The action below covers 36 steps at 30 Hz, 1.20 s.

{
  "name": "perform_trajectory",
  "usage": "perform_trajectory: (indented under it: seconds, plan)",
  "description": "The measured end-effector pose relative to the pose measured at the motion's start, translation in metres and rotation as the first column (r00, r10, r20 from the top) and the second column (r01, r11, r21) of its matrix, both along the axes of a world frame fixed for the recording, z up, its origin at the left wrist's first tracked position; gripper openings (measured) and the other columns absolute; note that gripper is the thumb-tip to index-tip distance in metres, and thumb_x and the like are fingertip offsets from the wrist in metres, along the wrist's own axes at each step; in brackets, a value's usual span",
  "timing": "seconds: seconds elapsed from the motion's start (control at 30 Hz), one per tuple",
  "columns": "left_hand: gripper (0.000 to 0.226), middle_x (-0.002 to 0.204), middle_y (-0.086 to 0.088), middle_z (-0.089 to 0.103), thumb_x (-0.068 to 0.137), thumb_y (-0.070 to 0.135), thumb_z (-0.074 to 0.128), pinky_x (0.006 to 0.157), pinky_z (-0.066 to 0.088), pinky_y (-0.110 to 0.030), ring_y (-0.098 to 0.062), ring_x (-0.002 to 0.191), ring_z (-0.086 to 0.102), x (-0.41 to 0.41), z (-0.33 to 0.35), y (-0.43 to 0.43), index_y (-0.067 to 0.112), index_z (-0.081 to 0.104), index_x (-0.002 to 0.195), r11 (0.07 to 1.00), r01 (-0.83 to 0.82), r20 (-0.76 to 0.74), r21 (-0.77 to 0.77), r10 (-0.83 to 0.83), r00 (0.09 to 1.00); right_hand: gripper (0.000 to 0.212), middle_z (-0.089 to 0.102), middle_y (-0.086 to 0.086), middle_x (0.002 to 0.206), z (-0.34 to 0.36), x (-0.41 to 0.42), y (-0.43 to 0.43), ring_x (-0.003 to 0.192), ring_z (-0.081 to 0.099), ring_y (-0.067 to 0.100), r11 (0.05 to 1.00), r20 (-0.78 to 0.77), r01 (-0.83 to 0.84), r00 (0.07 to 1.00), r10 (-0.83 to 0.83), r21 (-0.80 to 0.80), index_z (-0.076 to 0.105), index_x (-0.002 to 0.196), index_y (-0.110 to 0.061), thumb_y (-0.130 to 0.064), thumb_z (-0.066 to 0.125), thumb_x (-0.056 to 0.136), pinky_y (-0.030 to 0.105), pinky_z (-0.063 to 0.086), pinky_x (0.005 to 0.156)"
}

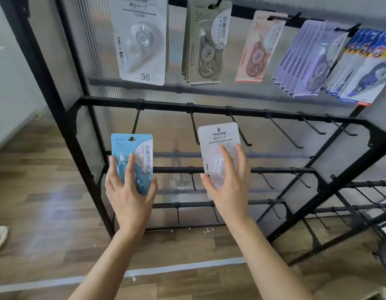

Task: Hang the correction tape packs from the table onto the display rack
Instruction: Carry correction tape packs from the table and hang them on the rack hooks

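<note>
Left of centre: blue correction tape pack (136, 146) held upright in the left hand (128, 191), fingers (129, 169) spread across its front, thumb at its right edge; hang hole right at the tip of a hook (136, 121) on the display rack (166, 104); cannot tell whether threaded. Centre: white correction tape pack (218, 138) gripped in the right hand (228, 187), fingers (225, 156) spread over the blister, below the same bar. Along the top: more hung packs (142, 40).
</note>
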<state>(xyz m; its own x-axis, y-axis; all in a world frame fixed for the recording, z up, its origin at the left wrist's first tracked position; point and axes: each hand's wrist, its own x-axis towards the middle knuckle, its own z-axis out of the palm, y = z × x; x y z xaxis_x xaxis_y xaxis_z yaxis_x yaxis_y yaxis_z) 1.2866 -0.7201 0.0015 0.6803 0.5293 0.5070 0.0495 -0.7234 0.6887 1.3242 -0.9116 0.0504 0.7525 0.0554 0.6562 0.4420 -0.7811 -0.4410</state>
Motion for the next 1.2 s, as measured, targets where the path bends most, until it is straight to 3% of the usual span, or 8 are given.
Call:
perform_trajectory:
  seconds: [0.37, 0.7, 0.87, 1.2]
  plan:
    - [0.076, 0.155, -0.019, 0.019, 0.080, 0.024, 0.075, 0.109, 0.025, -0.054, -0.040, 0.137, 0.022, -0.002, -0.004, 0.015, 0.019, 0.038, 0.146, 0.999, 0.052, -0.043, -0.005, -0.052, 0.998, 0.070, 0.037, 0.024, 0.143, -0.001, -0.006, 0.019, 0.129, 0.039, 0.043, 1.000, -0.013, 0.016, 1.000, -0.016, -0.006, 0.051, 0.133, -0.006, -0.027, 0.080, 0.073, 0.061, 0.041, 0.096]
    - [0.082, 0.158, -0.018, 0.006, 0.086, 0.029, 0.068, 0.109, 0.024, -0.055, -0.046, 0.134, 0.021, 0.071, 0.022, 0.036, 0.024, 0.019, 0.152, 0.992, 0.125, -0.252, 0.020, -0.116, 0.961, 0.069, 0.039, 0.025, 0.142, 0.007, -0.001, 0.013, 0.126, 0.043, 0.042, 0.996, 0.007, 0.088, 0.996, -0.088, -0.025, 0.053, 0.132, -0.007, -0.031, 0.079, 0.072, 0.056, 0.042, 0.096]
    - [0.085, 0.159, -0.011, -0.001, 0.088, 0.030, 0.065, 0.110, 0.023, -0.056, -0.042, 0.138, 0.015, 0.104, 0.030, 0.045, 0.029, 0.010, 0.153, 0.992, 0.123, -0.324, 0.003, -0.116, 0.939, 0.071, 0.039, 0.025, 0.142, 0.012, 0.009, 0.010, 0.127, 0.041, 0.042, 0.994, -0.001, 0.104, 0.995, -0.104, -0.020, 0.052, 0.133, -0.007, -0.029, 0.080, 0.072, 0.059, 0.044, 0.094]
    - [0.087, 0.160, -0.010, -0.001, 0.087, 0.025, 0.068, 0.108, 0.026, -0.060, -0.041, 0.137, 0.019, 0.139, 0.032, 0.055, 0.032, 0.011, 0.152, 0.991, 0.135, -0.367, 0.002, -0.125, 0.922, 0.071, 0.037, 0.023, 0.144, 0.019, 0.017, 0.010, 0.129, 0.040, 0.041, 0.996, -0.029, 0.092, 0.995, -0.092, -0.002, 0.050, 0.135, -0.008, -0.033, 0.076, 0.074, 0.059, 0.044, 0.096]
